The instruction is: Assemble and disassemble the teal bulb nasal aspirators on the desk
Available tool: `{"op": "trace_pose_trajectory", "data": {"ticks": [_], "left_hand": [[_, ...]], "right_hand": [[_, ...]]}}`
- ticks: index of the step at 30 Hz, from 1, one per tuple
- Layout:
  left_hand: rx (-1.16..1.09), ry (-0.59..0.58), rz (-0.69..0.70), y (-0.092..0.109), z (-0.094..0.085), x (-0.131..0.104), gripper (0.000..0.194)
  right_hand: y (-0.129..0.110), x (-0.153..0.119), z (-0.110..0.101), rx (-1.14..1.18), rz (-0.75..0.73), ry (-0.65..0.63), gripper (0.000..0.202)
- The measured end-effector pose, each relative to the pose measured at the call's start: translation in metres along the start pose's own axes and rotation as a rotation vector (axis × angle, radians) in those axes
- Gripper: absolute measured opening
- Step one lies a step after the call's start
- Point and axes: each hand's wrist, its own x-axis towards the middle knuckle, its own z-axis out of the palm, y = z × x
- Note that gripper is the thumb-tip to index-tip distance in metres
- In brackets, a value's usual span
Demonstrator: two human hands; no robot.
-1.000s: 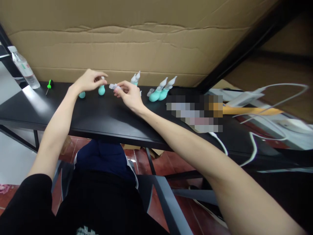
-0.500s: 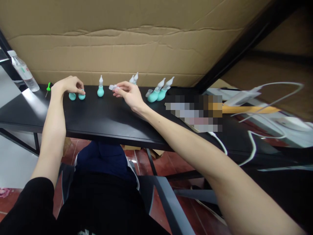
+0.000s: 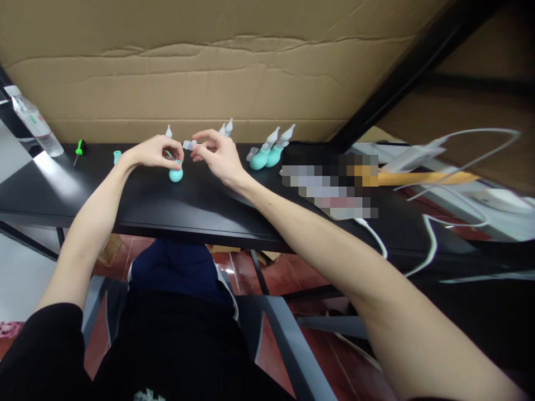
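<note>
My left hand [image 3: 162, 152] pinches the neck of a turquoise squeeze bulb [image 3: 176, 174], which has no tip on it. Just to its right, my right hand [image 3: 217, 156] is closed on a small clear plastic nozzle piece [image 3: 189, 145], whose end points toward the bulb, a short gap apart. Behind my left hand shows the white tip [image 3: 169, 132] of another, mostly covered bulb. Another bare turquoise bulb [image 3: 117, 156] stands left of that hand, partly hidden by my wrist. White tips [image 3: 226, 128] of further bulbs rise behind my right hand.
Two turquoise bulbs [image 3: 266, 158] with tips lie to the right beside a small clear cap [image 3: 252, 153]. A green-handled screwdriver [image 3: 79, 148] and a water bottle [image 3: 35, 122] are at the left. A blurred-out device with a white cable [image 3: 378, 239] lies right, and cardboard [image 3: 234, 78] stands behind the black table [image 3: 200, 209].
My left hand has lifted one bare bulb from beside the other and carried it right, close to my right hand. The right hand keeps the nozzle piece almost in place.
</note>
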Motion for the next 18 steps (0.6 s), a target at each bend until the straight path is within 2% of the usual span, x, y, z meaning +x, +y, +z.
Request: {"op": "trace_pose_trajectory", "data": {"ticks": [7,12,15,18], "left_hand": [[-0.222,0.1,-0.031,-0.012,0.024,0.007,0.042],[-0.415,0.309,-0.063,-0.035,0.037,0.014,0.043],[-0.389,0.445,0.014,-0.044,0.035,0.019,0.051],[-0.284,0.469,0.083,-0.042,0.032,0.022,0.052]], "right_hand": [[0.011,0.004,-0.008,-0.115,-0.025,-0.007,0.071],[0.011,0.005,-0.011,-0.16,-0.033,0.023,0.066],[0.01,0.006,-0.012,-0.146,-0.03,0.047,0.061],[0.008,0.005,-0.012,-0.129,-0.022,0.08,0.057]]}}
